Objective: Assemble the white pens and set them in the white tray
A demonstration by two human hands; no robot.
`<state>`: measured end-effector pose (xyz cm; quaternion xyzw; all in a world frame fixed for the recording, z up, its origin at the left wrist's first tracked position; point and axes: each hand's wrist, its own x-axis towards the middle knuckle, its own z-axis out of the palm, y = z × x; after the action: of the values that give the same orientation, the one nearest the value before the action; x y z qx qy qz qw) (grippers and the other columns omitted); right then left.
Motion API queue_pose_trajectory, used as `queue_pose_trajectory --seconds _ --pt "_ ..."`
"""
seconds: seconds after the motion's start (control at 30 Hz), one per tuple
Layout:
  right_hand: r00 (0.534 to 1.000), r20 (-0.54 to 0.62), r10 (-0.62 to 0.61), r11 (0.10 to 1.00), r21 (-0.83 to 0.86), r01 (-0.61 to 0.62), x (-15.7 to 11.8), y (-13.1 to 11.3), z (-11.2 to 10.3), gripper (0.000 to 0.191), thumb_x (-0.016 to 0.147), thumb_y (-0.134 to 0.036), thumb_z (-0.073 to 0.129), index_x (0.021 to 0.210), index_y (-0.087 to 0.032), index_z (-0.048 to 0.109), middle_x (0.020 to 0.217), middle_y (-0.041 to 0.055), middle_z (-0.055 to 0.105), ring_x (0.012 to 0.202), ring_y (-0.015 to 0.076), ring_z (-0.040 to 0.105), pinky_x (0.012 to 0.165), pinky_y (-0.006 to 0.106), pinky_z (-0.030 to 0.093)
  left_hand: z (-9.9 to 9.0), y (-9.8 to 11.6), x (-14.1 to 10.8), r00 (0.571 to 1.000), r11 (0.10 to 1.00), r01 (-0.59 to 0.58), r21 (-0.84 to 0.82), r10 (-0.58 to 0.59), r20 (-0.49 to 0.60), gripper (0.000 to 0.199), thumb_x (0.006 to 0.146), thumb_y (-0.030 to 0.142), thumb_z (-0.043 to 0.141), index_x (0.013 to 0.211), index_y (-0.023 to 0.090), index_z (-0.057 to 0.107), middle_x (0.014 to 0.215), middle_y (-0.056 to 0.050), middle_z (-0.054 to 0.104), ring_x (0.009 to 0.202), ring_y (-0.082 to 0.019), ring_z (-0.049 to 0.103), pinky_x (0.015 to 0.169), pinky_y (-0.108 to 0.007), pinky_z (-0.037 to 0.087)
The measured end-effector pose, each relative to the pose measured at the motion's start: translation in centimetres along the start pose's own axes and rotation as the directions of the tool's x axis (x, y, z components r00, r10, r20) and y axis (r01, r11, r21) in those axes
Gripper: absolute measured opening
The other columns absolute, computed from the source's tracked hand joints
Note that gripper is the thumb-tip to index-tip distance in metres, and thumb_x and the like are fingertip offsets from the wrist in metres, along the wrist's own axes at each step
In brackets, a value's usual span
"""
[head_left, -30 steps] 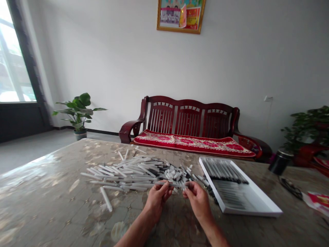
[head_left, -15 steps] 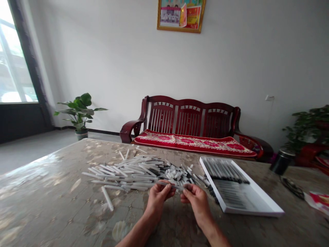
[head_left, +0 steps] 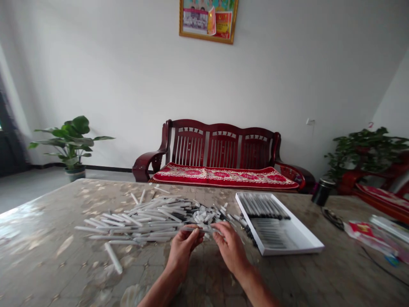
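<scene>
My left hand (head_left: 183,245) is closed on a thin pen part, its thumb and fingers pinched at the near edge of the pile. To its right, my right hand (head_left: 229,245) has thumb and fingers apart, by the small white caps (head_left: 204,215); I make out nothing in it. White pen barrels (head_left: 143,224) lie in a loose heap to the left, and one barrel (head_left: 113,258) lies apart in front. On the right, a white box (head_left: 295,249) holds pens with black ends in a back row and clear, greyish pieces in a front row.
The patterned table (head_left: 79,273) spans the foreground. A black cylinder (head_left: 323,192) with a cable and plastic packets (head_left: 367,234) are at right. Behind stand a red wooden bench (head_left: 220,145) and a potted plant (head_left: 72,143).
The view has turned to the right, so things appear further left. My right hand has opened and moved apart from the piece in my left hand.
</scene>
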<state>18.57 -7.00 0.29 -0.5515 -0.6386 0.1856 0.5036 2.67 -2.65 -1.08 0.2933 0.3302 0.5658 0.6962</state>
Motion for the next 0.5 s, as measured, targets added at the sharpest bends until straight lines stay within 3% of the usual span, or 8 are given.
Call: queue_pose_trajectory --seconds 0.07,0.2,0.33,0.5 --pt "0.993 0.049 -0.11 0.968 -0.221 0.118 0.0 -0.9 -0.4 0.023 0.09 -0.023 0.058 0.107 -0.026 0.072 0.107 0.0043 0.071 0.105 0.0204 0.062 0.092 0.031 0.047 0.1 0.0 -0.3 0.999 1.0 0.01 0.018 -0.011 0.046 0.046 0.044 0.037 0.095 0.076 0.015 0.07 0.07 0.0 0.073 0.064 -0.012 0.068 0.063 -0.021 0.056" --pt "0.985 0.129 -0.111 0.87 -0.466 0.159 0.2 -2.5 -1.1 0.021 0.086 -0.016 0.065 0.099 -0.028 0.075 0.093 0.0017 0.073 0.097 0.0208 0.06 0.086 0.029 0.045 0.3 0.0 -0.8 0.992 0.997 0.041 0.062 -0.048 0.116 0.045 0.045 0.035 0.095 0.076 0.015 0.07 0.068 -0.001 0.073 0.063 -0.012 0.067 0.065 -0.021 0.055" --pt "0.99 0.123 -0.064 0.832 -0.541 0.121 1.0 -2.7 -2.6 0.017 0.083 -0.016 0.067 0.091 -0.029 0.075 0.092 -0.0004 0.073 0.097 0.0209 0.059 0.085 0.029 0.043 0.4 0.0 -1.0 0.989 0.992 0.08 0.101 -0.092 0.118 0.056 0.043 0.03 0.096 0.091 0.017 0.07 0.076 -0.004 0.075 0.072 -0.017 0.071 0.067 -0.024 0.056" --pt "1.0 -0.012 0.022 0.862 -0.506 -0.025 2.9 -0.1 -7.2 0.017 0.078 -0.017 0.063 0.088 -0.024 0.075 0.095 0.003 0.073 0.098 0.0229 0.061 0.089 0.032 0.043 0.1 0.1 -0.4 0.994 0.988 0.09 0.122 -0.096 0.042 0.058 0.039 0.033 0.096 0.089 0.018 0.069 0.083 -0.003 0.075 0.07 -0.017 0.071 0.063 -0.024 0.056"
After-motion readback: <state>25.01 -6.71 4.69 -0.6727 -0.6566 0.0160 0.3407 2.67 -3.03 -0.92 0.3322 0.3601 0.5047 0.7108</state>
